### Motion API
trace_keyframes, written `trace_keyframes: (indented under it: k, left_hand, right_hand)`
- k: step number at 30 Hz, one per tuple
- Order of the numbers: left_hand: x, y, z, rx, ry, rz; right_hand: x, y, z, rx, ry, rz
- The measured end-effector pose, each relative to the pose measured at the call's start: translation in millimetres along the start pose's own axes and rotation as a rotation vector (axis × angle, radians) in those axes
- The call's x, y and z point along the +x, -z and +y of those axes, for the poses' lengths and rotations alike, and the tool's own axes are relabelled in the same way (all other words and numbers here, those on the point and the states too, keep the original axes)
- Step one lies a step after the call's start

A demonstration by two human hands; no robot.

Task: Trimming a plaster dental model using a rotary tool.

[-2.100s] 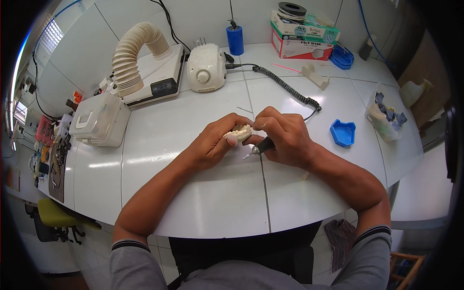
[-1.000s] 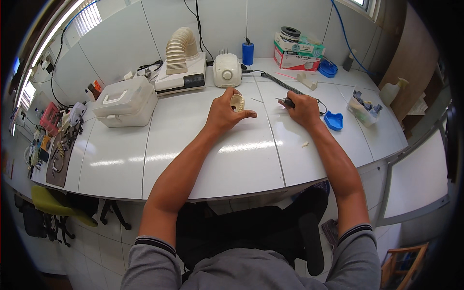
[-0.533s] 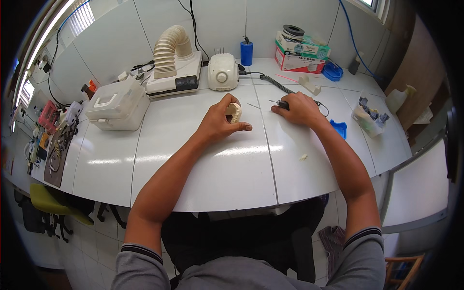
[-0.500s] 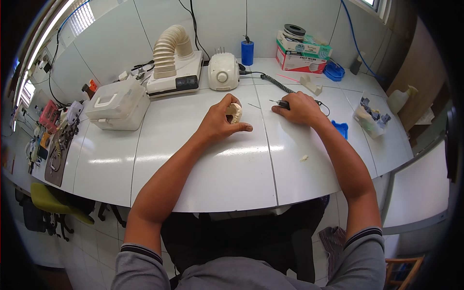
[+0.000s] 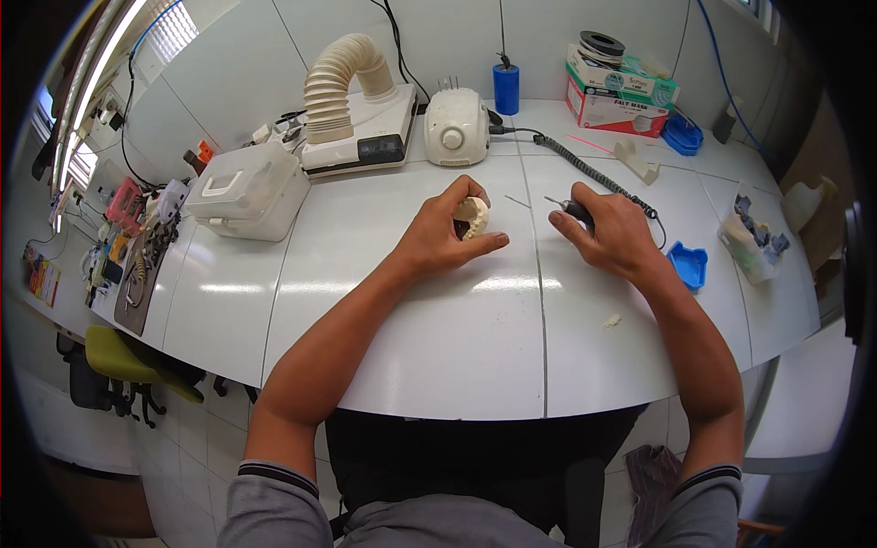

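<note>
My left hand (image 5: 443, 233) grips a cream dental cast (image 5: 473, 213) with fingers curled behind it and thumb out along the near side; the teeth face right. To the right, my right hand (image 5: 607, 237) is closed round a dark handpiece (image 5: 577, 211), its tip pointing left. Its coiled cord (image 5: 594, 171) runs to the white control unit (image 5: 452, 132). A thin metal piece (image 5: 517, 201) lies between my hands. A blue tray (image 5: 687, 267) rests just right of my right hand, and a small cream crumb (image 5: 612, 321) lies below it.
Left are a plastic case (image 5: 247, 192), a white hose machine (image 5: 356, 146) and cluttered tools (image 5: 137, 274). At back stand a blue cylinder (image 5: 505, 89) and stacked boxes (image 5: 612, 96). Right are a container (image 5: 749, 237) and a bottle (image 5: 804, 201). A green chair (image 5: 128, 356) is at lower left.
From working close together on the cast, my hands have separated, the left turning the cast upright. The view has since shifted slightly, with both hands keeping their holds.
</note>
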State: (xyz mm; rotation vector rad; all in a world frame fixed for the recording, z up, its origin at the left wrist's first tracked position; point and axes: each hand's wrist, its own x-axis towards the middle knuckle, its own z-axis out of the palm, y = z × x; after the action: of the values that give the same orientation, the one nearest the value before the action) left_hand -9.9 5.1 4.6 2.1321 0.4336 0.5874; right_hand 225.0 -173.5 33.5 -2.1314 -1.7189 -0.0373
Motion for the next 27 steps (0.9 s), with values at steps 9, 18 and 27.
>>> trace_keyframes:
  k: [9, 18, 27]
  left_hand:
    - [-1.4, 2.6, -3.4, -0.012, -0.039, -0.012]
    - [-2.3, 0.5, -0.7, -0.025, -0.047, -0.036]
    - [-1.1, -6.9, 0.2, 0.219, -0.056, 0.022]
  right_hand:
    - [-0.4, -3.4, 2.2, 0.116, 0.069, 0.020]
    - [-7.2, 2.6, -8.3, 0.094, 0.066, -0.014]
    - [-10.3, -0.8, -24.6, 0.102, 0.212, -0.099]
